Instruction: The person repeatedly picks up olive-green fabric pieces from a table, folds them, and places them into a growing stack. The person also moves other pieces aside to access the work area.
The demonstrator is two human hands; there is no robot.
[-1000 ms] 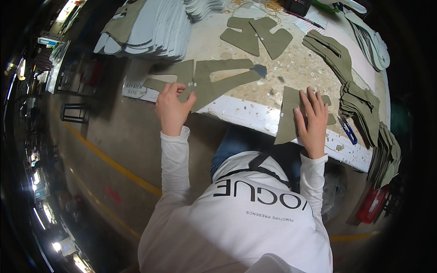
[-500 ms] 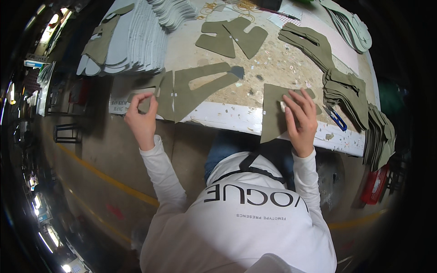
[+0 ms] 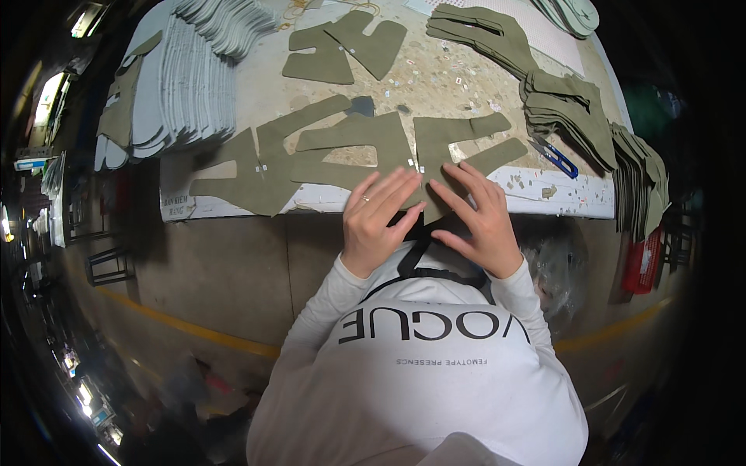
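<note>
Two olive-green cut fabric pieces with slots lie side by side at the table's front edge, small white labels along their facing edges. My left hand [image 3: 381,221] rests with outstretched fingers on the near edge of the left fabric piece [image 3: 388,132]. On the right fabric piece [image 3: 437,136], my right hand [image 3: 483,219] is open, its fingers spread. Under the hands, the pieces' lower corners are partly hidden. Left of them lies another labelled pair [image 3: 268,190], which the left piece partly overlaps. A further olive pair [image 3: 353,50] lies farther back.
Tall stacks of pale grey pieces [image 3: 190,93] stand at the left. Stacked olive pieces [image 3: 571,113] line the right side, some hanging over the edge [image 3: 641,179]. Blue-handled thread snips [image 3: 558,159] lie near the right hand. Scraps litter the table [image 3: 435,78].
My left hand has moved right from the left pair to beside my right hand, and a second piece now lies beside the right one. The whole view has shifted, and my right hand has spread its fingers.
</note>
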